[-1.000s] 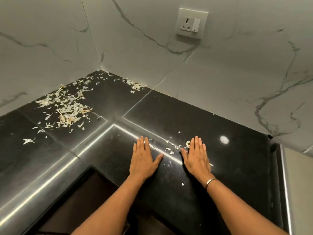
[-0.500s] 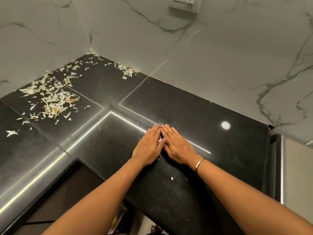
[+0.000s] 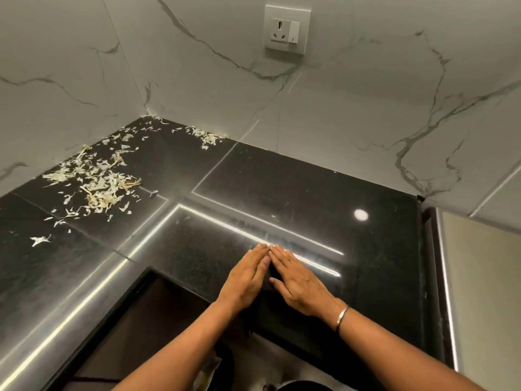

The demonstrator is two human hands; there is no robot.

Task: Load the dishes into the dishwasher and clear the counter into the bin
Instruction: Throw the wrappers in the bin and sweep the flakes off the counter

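Observation:
My left hand (image 3: 244, 280) and my right hand (image 3: 296, 282) lie flat on the black stone counter (image 3: 296, 198), fingers straight, fingertips meeting in a wedge near the counter's front edge. Any scraps between the palms are hidden. A large scatter of pale dry peel scraps (image 3: 93, 184) lies on the counter at the far left. A smaller clump of scraps (image 3: 207, 136) sits against the back wall near the corner. One loose flake (image 3: 41, 239) lies alone at the left.
White marble walls meet in a corner at the back left, with a wall socket (image 3: 287, 32) above. A dark opening (image 3: 146, 320) lies below the counter's front edge. A pale cabinet side (image 3: 485, 292) bounds the counter on the right.
My hands, first apart and flat, swept together over the small scraps between them and have slid toward the counter's front edge. The scraps there are out of sight now.

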